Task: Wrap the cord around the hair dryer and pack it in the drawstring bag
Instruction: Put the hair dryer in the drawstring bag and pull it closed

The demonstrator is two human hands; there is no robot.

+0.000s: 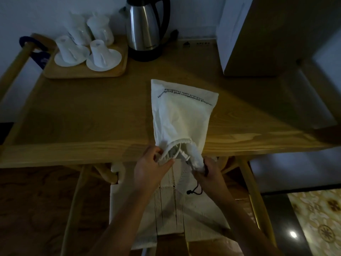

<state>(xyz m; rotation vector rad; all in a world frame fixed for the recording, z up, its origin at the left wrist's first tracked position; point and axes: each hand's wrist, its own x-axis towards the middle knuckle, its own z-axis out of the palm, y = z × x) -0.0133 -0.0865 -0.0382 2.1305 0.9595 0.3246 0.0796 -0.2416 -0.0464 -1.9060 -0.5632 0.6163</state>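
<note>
Your left hand (150, 164) pinches the near-left rim of the drawstring bag (181, 115), thumb and fingers closed on the cloth. Your right hand (206, 171) clamps the right side of the gathered mouth, with the black drawstring (195, 190) dangling below it. Between your hands the mouth gapes, and pale plastic parts and white cord show just inside; that looks like the hair dryer (180, 153), mostly swallowed already, though its outline is blurred.

The bag's mouth hangs past the front edge of the wooden table (92, 115), over the woven chair seat (166, 209). If you ease either grip before cinching, I judge the dryer could slide back out and drop onto the seat. Pulling the drawstring while a cord loop sits in the mouth could trap it and leave the bag half shut.

You have room ahead: the tabletop on both sides of the bag is bare. The kettle (145, 28) and the tray (84, 72) of cups stand well apart at the back, so pushing the bag forward looks safe.
</note>
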